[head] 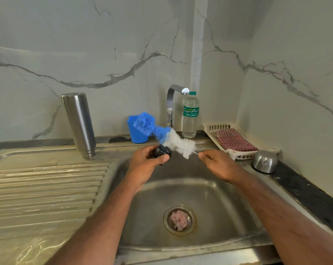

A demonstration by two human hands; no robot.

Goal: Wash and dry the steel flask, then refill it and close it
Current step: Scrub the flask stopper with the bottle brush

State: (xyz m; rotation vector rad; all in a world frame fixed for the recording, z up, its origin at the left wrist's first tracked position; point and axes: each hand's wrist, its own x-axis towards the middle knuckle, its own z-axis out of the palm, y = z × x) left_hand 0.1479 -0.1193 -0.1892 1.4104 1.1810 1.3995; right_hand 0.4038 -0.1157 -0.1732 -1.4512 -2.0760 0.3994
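Observation:
The steel flask [79, 124] stands upside down, mouth on the draining board, left of the basin. My left hand [147, 161] grips the flask's black stopper [162, 152] over the sink's far edge. My right hand [218, 163] pinches the wire handle of a blue and white bottle brush [162, 133]. The brush bristles lie against the stopper. The flask's steel cap [265, 162] sits upside down on the counter at right.
A steel sink [205, 196] lies below my hands, with a pink scrap in its drain [179, 220]. Behind stand a tap [170, 106], a plastic water bottle [190, 115] and a blue cup [136, 133]. A white basket [236, 155] holds a red checked cloth [235, 139].

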